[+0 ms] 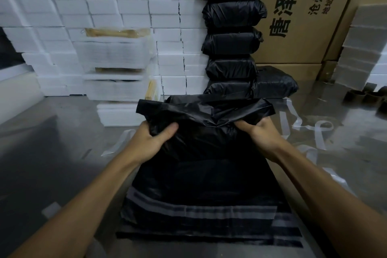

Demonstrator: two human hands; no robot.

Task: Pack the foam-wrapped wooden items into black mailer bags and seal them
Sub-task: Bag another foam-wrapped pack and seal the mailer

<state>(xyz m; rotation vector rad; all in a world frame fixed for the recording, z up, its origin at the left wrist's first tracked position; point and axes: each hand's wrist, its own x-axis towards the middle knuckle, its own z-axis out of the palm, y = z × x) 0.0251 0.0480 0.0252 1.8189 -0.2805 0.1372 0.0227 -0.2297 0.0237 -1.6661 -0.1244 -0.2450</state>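
Two hands | left hand [156,138], right hand [256,132] pinch crinkled glossy black mailer bag [205,123] | flat bag stack [201,205] beneath

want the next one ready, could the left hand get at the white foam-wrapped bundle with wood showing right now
Probably not yet: the left hand grips the black plastic mailer bag; the white foam-wrapped bundle lies beyond it, with nothing between.

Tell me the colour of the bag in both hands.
Black bag, seen in the head view.

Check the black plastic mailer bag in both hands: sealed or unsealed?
Unsealed: the black plastic mailer bag has its mouth bunched and loose where the left hand and right hand grip it.
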